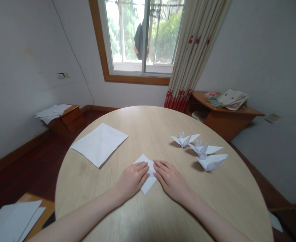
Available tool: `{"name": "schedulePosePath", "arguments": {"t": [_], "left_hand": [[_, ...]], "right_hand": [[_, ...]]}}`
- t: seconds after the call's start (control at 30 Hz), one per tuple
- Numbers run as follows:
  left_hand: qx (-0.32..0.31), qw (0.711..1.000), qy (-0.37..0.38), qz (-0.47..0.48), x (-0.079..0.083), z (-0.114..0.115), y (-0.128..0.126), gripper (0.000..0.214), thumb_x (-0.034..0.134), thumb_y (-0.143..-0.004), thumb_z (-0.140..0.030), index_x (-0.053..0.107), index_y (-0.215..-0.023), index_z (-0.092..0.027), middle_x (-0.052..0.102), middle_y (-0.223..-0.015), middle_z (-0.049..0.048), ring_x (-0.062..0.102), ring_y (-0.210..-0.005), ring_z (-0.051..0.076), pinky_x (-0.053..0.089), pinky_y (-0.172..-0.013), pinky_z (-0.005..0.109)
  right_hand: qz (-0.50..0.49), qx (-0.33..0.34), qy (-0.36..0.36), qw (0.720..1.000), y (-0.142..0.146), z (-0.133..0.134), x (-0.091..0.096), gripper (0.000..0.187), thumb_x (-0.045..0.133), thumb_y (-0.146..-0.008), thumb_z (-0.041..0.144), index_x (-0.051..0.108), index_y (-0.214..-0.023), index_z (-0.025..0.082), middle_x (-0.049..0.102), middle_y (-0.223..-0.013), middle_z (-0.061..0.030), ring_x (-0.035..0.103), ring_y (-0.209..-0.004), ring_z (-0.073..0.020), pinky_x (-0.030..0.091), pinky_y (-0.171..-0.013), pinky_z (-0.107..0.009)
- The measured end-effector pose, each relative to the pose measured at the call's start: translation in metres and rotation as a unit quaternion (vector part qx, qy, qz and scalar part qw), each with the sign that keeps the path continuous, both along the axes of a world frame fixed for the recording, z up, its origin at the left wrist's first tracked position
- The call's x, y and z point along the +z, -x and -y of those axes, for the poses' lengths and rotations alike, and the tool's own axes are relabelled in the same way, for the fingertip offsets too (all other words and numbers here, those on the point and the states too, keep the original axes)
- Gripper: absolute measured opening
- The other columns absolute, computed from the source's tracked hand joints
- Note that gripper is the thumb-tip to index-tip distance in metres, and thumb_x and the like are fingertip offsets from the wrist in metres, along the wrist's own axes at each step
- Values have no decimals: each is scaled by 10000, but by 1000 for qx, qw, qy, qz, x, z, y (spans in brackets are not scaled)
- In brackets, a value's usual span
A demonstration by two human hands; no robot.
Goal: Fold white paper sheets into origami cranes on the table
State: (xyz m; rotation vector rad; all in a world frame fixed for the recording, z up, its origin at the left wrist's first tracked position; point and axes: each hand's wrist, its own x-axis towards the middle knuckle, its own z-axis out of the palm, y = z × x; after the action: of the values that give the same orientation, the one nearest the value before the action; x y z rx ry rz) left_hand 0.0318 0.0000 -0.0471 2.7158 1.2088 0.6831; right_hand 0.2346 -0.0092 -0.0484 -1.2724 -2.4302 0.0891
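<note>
Now both hands, left hand (131, 178) and right hand (171, 177), press folded paper (148, 183), corners pointing near-far.

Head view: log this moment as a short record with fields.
surface: round wooden table
left hand: flat, pressing on the folded paper
right hand: flat on the same paper, fingertips almost meeting the left
grip: none, both palms down
left of hands: creased paper sheet, lying open
right of hands: three folded paper birds in a row
background: window, curtain
</note>
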Motion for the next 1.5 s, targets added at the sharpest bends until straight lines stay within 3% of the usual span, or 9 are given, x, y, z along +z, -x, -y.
{"name": "schedulePosePath", "arguments": {"t": [0.2, 0.43, 0.8, 1.13, 1.5], "left_hand": [[34, 999, -9, -24, -3, 0, -6, 331, 485, -961, -278, 589, -1224, -105, 606, -1285, 125, 570, -1113, 261, 494, -969, 419], [40, 999, -1, -5, -4, -1, -8, 286, 483, -967, -304, 622, -1162, -146, 627, -1241, 114, 568, -1063, 248, 504, -935, 416], [13, 999, 30, 7, -3, -6, -4, 227, 569, -930, -248, 629, -1141, -188, 619, -1239, 70, 554, -1028, 227, 513, -911, 391], [-25, 996, 70, 39, 0, -12, 5, 221, 597, -905, -174, 654, -1118, -182, 607, -1269, 66, 532, -1086, 226, 484, -962, 381], [-82, 992, 95, 12, -3, -26, 20, 338, 595, -916, -217, 591, -1254, -205, 551, -1353, 66, 484, -1114, 228, 443, -981, 405]], "right_hand": [[12, -29, -11, 999, 7, 1, -5, 330, 394, -963, 200, 601, -1212, 136, 606, -1278, -141, 540, -1165, -285, 469, -970, -484], [18, -43, -9, 999, 12, 2, -3, 286, 399, -942, 162, 592, -1152, 146, 606, -1235, -156, 541, -1143, -279, 455, -946, -470], [37, -47, 44, 997, 7, -3, 3, 280, 434, -943, 144, 580, -1180, 174, 576, -1280, -114, 504, -1152, -272, 435, -939, -457], [2, -27, 104, 994, -4, -10, 5, 380, 419, -940, 115, 556, -1260, 265, 532, -1327, -69, 449, -1198, -231, 385, -994, -447], [0, 13, 184, 983, -17, -16, 18, 493, 416, -934, 139, 473, -1368, 366, 475, -1413, -32, 390, -1234, -256, 292, -1035, -512]]}}
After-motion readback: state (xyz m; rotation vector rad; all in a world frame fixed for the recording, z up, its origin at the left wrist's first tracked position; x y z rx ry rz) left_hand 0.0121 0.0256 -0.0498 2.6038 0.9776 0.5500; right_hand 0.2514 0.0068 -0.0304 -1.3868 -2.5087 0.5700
